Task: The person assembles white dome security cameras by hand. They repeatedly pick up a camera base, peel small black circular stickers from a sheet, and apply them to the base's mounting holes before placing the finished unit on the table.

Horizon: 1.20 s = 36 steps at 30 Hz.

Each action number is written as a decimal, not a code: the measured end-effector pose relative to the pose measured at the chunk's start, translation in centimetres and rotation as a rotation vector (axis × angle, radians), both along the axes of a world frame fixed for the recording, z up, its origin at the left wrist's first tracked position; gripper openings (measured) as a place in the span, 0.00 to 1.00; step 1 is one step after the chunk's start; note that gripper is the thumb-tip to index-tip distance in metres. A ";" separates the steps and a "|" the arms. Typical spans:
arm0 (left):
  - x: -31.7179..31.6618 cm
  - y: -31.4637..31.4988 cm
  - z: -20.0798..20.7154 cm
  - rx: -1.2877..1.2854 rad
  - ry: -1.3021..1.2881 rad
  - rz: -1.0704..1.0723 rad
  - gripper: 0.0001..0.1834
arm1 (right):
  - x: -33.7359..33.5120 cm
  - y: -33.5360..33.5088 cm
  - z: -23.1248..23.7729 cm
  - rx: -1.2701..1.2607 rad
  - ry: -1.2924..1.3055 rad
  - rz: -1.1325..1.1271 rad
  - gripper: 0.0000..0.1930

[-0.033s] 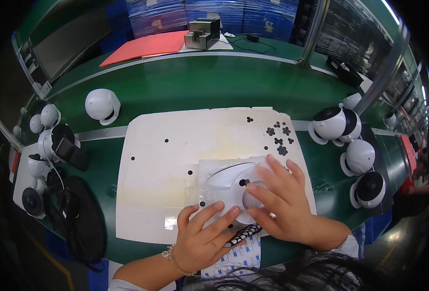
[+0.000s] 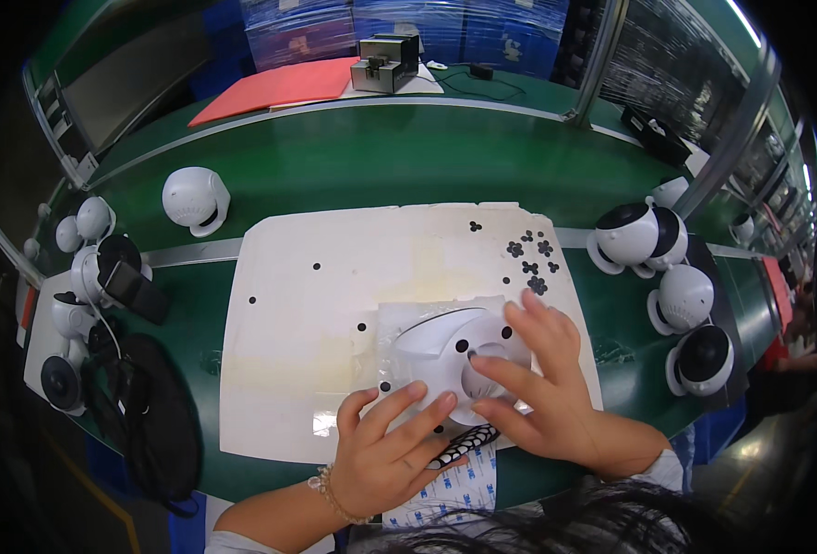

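Note:
A white rounded camera housing (image 2: pixel 441 355) lies on a clear plastic sheet over the cream board. Two black round pads (image 2: pixel 462 346) show on its upper face, one of them further right. My left hand (image 2: pixel 385 457) has its fingers spread, their tips against the housing's near left side. By its thumb and index finger is a slim tool with a black-and-white pattern (image 2: pixel 466 445); whether it is gripped I cannot tell. My right hand (image 2: pixel 542 392) hovers over the housing's right side, fingers apart. A small dark spot shows at its index fingertip.
The cream board (image 2: pixel 288 369) carries scattered black dots and clusters of black pads (image 2: pixel 530 268) at its far right. White cameras (image 2: pixel 685 300) line the right side, others (image 2: pixel 76 319) the left. Beside the left ones lies a black pouch (image 2: pixel 159 415). Printed backing paper (image 2: pixel 459 494) sits before me.
My right hand's fingers have shifted slightly to the right and opened out, uncovering a black pad on the housing's upper right. My left hand stays in place.

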State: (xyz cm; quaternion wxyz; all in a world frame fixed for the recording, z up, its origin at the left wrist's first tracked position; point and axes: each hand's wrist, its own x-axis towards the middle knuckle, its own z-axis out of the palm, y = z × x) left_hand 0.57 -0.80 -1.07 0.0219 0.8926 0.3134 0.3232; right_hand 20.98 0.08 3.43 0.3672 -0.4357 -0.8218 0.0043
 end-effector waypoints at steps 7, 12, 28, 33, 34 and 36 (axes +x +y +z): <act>0.2 0.2 -0.3 0.017 -0.039 -0.005 0.13 | 0.5 -0.9 -1.5 -0.270 0.227 0.132 0.03; 0.3 0.2 -0.5 0.023 -0.070 -0.003 0.13 | 0.2 -0.8 -1.9 -0.310 0.234 0.150 0.02; 0.9 0.1 -0.5 0.006 -0.159 0.048 0.15 | 0.4 -2.2 -3.3 0.114 0.102 0.042 0.13; 0.8 0.3 -0.6 0.037 -0.130 0.022 0.14 | -0.4 -2.4 -2.9 0.033 0.034 0.163 0.10; 0.8 0.3 -0.5 0.039 -0.116 0.011 0.14 | -0.5 -2.6 -3.3 0.117 0.000 0.146 0.09; 0.8 0.3 -0.5 0.057 -0.102 0.010 0.14 | -0.5 -3.2 -3.9 0.284 -0.069 0.112 0.08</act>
